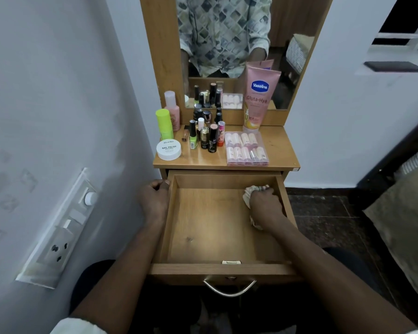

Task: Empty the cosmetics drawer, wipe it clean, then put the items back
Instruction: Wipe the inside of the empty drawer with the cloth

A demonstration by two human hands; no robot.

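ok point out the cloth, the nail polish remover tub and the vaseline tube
cloth (pixel 250 192), head view, on the bunched end beyond the knuckles
nail polish remover tub (pixel 168 148), head view, on its white lid
vaseline tube (pixel 258 97), head view, on its pink front

Right hand presses cloth in drawer.

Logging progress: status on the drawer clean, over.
Left hand grips the open wooden drawer side. Right hand grip shut on crumpled pale cloth, wiping. Drawer empty, nothing obstructing.

Open drawer at 6 o'clock before the desk; cosmetics on it; mirror at 12.
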